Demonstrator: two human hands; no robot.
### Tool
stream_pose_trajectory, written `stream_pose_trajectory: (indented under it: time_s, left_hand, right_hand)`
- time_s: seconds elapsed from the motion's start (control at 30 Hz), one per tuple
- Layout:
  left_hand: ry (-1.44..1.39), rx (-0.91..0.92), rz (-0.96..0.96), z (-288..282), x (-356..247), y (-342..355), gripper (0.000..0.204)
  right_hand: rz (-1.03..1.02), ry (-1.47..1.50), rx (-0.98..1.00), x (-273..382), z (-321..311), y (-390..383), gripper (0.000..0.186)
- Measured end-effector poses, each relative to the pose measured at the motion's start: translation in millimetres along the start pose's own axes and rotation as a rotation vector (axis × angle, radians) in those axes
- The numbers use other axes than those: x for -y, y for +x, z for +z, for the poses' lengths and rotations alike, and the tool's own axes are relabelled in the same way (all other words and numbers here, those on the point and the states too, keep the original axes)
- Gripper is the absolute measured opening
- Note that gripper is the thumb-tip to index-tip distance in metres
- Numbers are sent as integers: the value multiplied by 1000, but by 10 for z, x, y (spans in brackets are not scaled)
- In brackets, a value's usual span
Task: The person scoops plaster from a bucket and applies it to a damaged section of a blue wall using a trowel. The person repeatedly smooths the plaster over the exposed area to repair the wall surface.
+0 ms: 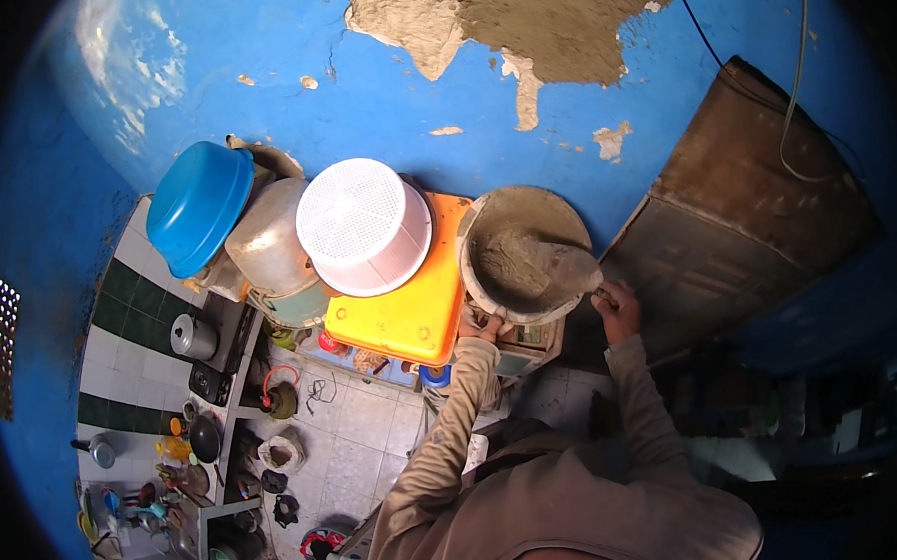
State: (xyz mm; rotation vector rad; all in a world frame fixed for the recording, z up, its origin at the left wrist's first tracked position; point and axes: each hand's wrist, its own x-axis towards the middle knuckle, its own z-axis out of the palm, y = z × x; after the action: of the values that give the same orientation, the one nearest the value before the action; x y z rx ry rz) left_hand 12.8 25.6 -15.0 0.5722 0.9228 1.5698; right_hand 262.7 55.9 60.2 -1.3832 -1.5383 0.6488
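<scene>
Mortar, grey-brown and wet-looking (503, 263), is lying in a round, grey-smeared bucket (517, 203) just right of the centre of the frame. A flat, mortar-coated trowel (568, 275) is reaching in over the bucket's right side, its blade pointing toward the middle. The right hand (618, 311) is closed, its fingers wrapping the trowel's handle. The left hand (483, 323) is touching the bucket's lower rim with fingers partly curled; how firmly it is gripping, I cannot tell.

For working the mortar cleanly, the left hand should be bracing the rim against tipping while the right is guiding the blade low and fairly flat, gathering material onto its middle and wiping any excess against the inner wall.

The mortar is sitting between and above the two hands in the frame, with the left hand just outside the rim below it and the right hand beyond the lower right edge. A shallow, orange-yellow plastic tray (400, 317) is lying just left of the bucket.
</scene>
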Motion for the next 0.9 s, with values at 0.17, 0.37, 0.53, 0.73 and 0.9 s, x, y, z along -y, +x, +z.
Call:
stream_pose_trajectory:
  time_s: [0.17,0.37,0.53,0.73,0.9]
  left_hand:
    - [-4,-8,19,7,23,11,42]
    - [-11,-49,67,83,-73,-55,33]
    - [1,-35,25,124,-136,-33,34]
    - [-20,-55,50,111,-96,-80,34]
    - [-11,-84,34,167,-164,-84,29]
  right_hand:
    - [-41,-31,-26,-62,6,-18,30]
    - [-6,95,-55,86,25,-99,32]
    - [6,17,-9,-2,-1,-56,33]
    - [-8,-6,-12,-106,-35,-108,35]
    - [18,61,-19,-5,-38,-106,34]
